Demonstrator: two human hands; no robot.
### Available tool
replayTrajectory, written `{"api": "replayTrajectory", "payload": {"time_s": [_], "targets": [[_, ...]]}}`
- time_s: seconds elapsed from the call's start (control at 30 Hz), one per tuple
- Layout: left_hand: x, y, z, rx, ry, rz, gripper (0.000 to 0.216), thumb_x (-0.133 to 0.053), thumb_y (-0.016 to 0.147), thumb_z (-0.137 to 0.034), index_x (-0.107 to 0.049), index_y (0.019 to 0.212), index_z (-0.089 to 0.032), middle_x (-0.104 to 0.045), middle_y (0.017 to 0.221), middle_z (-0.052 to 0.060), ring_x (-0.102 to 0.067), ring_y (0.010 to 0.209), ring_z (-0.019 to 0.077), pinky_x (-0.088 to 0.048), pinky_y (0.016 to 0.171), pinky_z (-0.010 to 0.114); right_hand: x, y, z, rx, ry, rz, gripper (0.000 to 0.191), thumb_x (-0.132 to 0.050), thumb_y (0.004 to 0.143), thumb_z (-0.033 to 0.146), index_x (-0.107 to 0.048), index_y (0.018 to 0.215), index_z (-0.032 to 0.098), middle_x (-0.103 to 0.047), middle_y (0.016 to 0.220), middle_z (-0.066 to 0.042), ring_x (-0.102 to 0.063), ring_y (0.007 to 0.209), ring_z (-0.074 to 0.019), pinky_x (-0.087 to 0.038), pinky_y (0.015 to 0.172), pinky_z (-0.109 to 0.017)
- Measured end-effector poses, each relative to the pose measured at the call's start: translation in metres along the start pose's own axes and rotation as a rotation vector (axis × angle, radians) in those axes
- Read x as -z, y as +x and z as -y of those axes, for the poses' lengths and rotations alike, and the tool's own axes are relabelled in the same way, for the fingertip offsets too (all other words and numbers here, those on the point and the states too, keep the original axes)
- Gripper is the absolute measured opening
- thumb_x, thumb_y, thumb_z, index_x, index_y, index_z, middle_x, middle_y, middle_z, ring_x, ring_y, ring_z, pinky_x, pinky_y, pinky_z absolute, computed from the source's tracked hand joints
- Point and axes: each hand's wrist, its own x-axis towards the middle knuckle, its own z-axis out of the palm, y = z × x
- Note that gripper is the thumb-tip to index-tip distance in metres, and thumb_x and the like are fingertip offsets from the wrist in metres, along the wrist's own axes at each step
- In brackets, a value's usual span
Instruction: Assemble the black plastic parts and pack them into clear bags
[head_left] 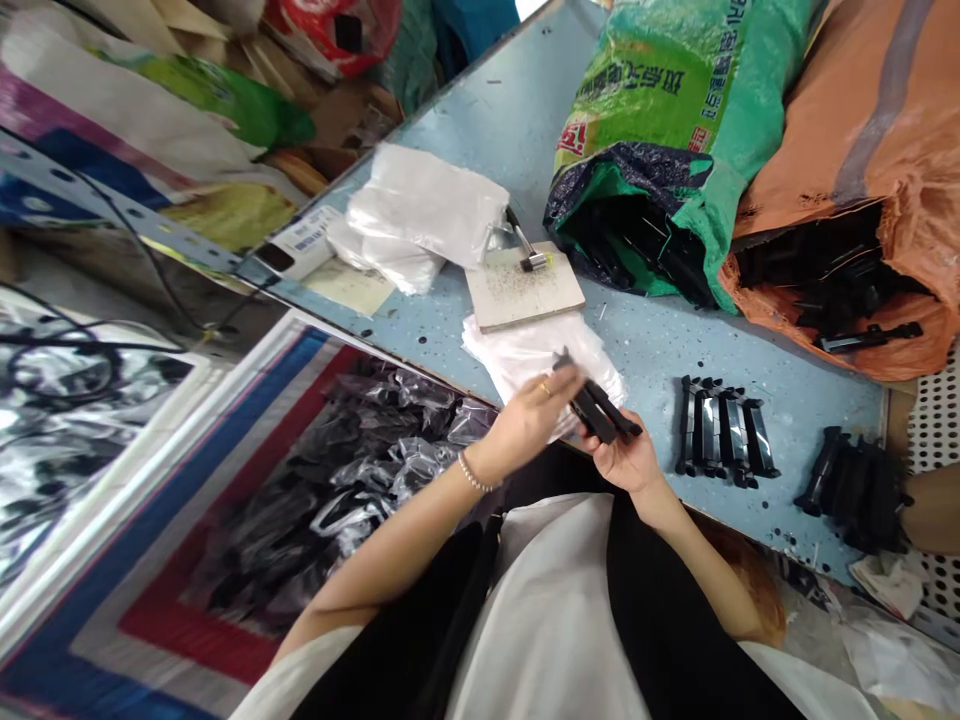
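A couple of long, narrow black plastic parts (598,412) lie side by side between my two hands, above the near edge of the blue table. My right hand (624,458) grips their lower ends from the right. At the upper ends, the fingers of my left hand (536,410) close over the parts, slightly blurred. Underneath lies a stack of thin white plastic bags (544,360), partly covered by the parts and a pale board (525,290). On the board rests a brush-like tool with a metal ferrule (531,255).
More white bags (427,210) lie at the back left. A green sack (675,110) and an orange sack (847,170) of black parts stand at the back right. Black parts sit in a row (724,430) and a pile (855,485). Bagged parts fill a container (360,460) below left.
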Motion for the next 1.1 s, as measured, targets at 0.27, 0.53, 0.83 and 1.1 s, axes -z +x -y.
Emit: {"api": "replayTrajectory", "payload": {"time_s": [0.27,0.53,0.83,1.1], "targets": [[-0.004,-0.024,-0.059,-0.116,-0.206,0.052,0.072,-0.051,0.097,-0.009,-0.025,0.163,-0.020,-0.060,0.143,0.019,-0.061,0.134,0.0272,-0.059,0.106,0.043,-0.027,-0.020,-0.023,0.362,-0.569,-0.159,0.036,-0.075,0.087,0.038,-0.070,0.120,0.024,-0.075,0.119,-0.003,-0.064,0.124,-0.0231,-0.053,0.108,-0.037],[0.080,-0.072,-0.055,0.232,-0.110,0.066,0.031,-0.061,0.099,-0.026,-0.065,0.130,-0.026,-0.073,0.121,0.006,-0.073,0.106,0.0200,-0.060,0.098,0.031,-0.038,-0.064,-0.020,0.234,-1.096,0.158,0.059,-0.071,0.091,0.044,-0.057,0.146,0.026,-0.056,0.152,-0.010,-0.058,0.136,-0.0260,-0.046,0.115,-0.046],[0.061,-0.103,0.037,0.501,0.184,0.103,0.032,-0.051,0.100,-0.038,-0.075,0.109,-0.018,-0.076,0.114,0.013,-0.074,0.100,0.0280,-0.061,0.089,0.040,0.012,-0.118,0.039,0.367,-2.244,-1.256,0.064,-0.062,0.095,0.042,-0.052,0.146,0.005,-0.056,0.130,-0.029,-0.055,0.120,-0.0461,-0.050,0.095,-0.061],[-0.025,0.027,0.020,0.423,0.231,0.086,0.015,-0.058,0.092,-0.015,-0.073,0.090,-0.013,-0.070,0.111,0.020,-0.065,0.104,0.0326,-0.056,0.093,0.049,0.025,-0.111,0.035,0.271,-2.232,-1.168,0.073,-0.059,0.094,0.044,-0.041,0.155,0.008,-0.066,0.116,-0.024,-0.064,0.108,-0.0409,-0.053,0.088,-0.052]]}}
